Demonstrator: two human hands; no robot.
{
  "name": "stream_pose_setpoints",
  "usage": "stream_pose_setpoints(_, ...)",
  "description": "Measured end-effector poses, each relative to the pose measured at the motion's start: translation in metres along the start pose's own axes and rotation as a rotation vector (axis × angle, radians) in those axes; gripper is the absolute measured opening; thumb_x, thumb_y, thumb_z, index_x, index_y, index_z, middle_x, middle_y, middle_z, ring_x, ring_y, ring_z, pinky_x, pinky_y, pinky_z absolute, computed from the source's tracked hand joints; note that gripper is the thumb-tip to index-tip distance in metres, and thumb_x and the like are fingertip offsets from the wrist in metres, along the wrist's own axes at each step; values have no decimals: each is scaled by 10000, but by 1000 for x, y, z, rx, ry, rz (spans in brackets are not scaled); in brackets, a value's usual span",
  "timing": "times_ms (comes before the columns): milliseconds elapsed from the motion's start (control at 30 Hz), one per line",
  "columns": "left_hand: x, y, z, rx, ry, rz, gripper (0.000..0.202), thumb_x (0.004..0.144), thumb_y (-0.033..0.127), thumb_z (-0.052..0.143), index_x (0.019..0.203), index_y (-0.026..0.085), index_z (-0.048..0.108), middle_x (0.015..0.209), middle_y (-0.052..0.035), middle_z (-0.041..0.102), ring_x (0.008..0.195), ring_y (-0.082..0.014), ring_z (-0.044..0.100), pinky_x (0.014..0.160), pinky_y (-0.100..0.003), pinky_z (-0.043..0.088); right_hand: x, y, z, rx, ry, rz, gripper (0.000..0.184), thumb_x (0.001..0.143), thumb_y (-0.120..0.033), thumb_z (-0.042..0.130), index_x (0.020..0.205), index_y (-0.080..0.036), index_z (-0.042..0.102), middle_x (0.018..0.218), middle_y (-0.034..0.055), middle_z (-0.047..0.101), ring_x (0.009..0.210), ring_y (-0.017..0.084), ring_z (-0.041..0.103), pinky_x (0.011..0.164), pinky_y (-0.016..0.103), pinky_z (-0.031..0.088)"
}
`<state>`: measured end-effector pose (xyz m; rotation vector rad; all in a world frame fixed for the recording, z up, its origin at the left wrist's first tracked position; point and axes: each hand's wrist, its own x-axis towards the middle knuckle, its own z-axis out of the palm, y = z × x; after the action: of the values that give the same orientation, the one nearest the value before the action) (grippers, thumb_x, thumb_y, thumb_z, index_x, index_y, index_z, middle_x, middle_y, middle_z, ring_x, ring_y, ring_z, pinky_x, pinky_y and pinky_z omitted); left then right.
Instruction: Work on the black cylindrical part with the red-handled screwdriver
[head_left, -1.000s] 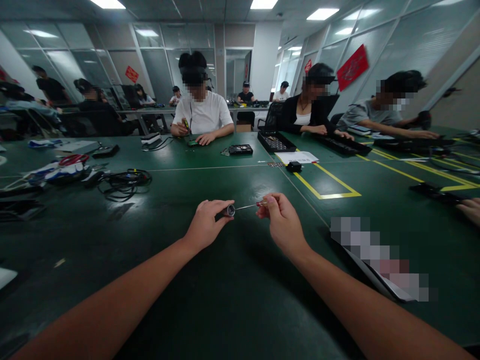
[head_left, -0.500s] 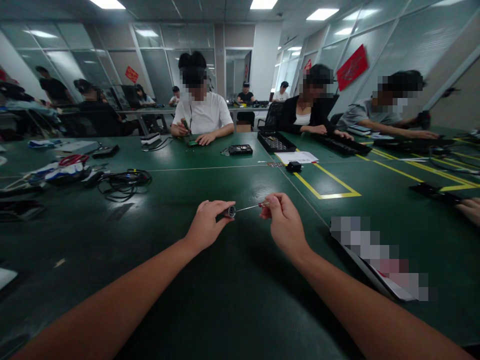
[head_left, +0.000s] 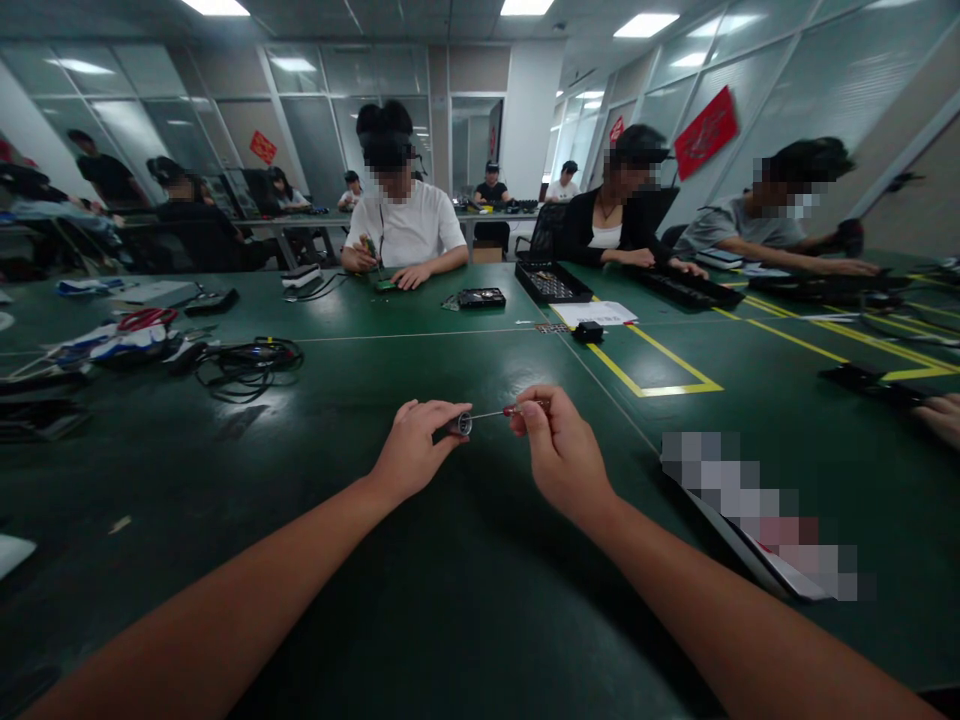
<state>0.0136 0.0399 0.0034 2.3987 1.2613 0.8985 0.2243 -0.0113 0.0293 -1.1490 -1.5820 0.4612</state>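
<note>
Head view, looking forward and down over a green table (head_left: 450, 600). Both bare forearms reach in from the lower edge and the hands meet above the middle of the table.

The left hand (head_left: 411, 452) is closed around a small metal cylinder (head_left: 459, 424). Thumb and fingers wrap its near end, and its open silvery end sticks out to the right, towards the other hand. The right hand (head_left: 561, 450) pinches a thin screwdriver (head_left: 499, 412) by its red handle, with the fingertips drawn tight together. The bare shaft runs leftward and slightly down, and its tip sits at the mouth of the cylinder — whether it enters the opening cannot be told. Cylinder and screwdriver are held just above the table surface, between the two hands, and neither rests on it.

Surroundings: a tangle of black cables (head_left: 247, 362) lies well to the left. A yellow floor-tape outline (head_left: 660, 370) marks the table to the right, beyond the hands. At its far end sit a small black box (head_left: 588, 332) and a white sheet (head_left: 604, 314). A flat item with a pixelated face (head_left: 757, 520) lies near the right forearm. Across the table a person in a white shirt (head_left: 409, 230) works with both hands, and others sit along the right side. A co-worker's hand (head_left: 941, 415) shows at the right edge.
</note>
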Motion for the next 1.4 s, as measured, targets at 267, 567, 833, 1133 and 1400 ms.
stream_pose_setpoints(267,0,0,0,13,-12,-12,395,921,211,680,1306,294,655,1281,-53,710,1225,-257,624,1155,-594,314,0,-7,-4,-100,9,-53,151,1044,-334,407,1029,-238,522,797,26,671,721,197,666,664,324,481)
stream_pose_setpoints(567,1,-1,2,5,-8,-2,404,919,223,696,1313,300,649,1281,-45,709,1223,-252,623,1147,-578,320,-2,-9,-3,-175,-48,-103,135,1036,-314,419,1051,-233,525,819,38,684,689,191,661,645,315,469)
stream_pose_setpoints(833,0,-1,1,7,-5,4,406,922,239,694,1321,295,644,1285,-52,704,1218,-257,622,1154,-586,318,-1,-9,-6,-181,9,-76,152,1043,-337,403,1036,-238,518,779,24,661,677,199,654,629,322,463)
stream_pose_setpoints(1133,0,-2,1,-3,-2,1,410,920,250,695,1324,297,642,1263,-50,708,1201,-256,628,1166,-598,301,-4,-9,-6,-173,-51,-95,151,1039,-331,415,1049,-240,536,791,28,679,684,195,669,627,314,473)
stream_pose_setpoints(1400,0,1,1,-14,-23,-13,421,926,277,692,1342,287,630,1225,-53,717,1166,-252,637,1162,-594,305,-3,-13,-4,-228,-125,-176,125,1025,-300,441,1054,-243,548,892,65,714,751,209,686,684,336,504)
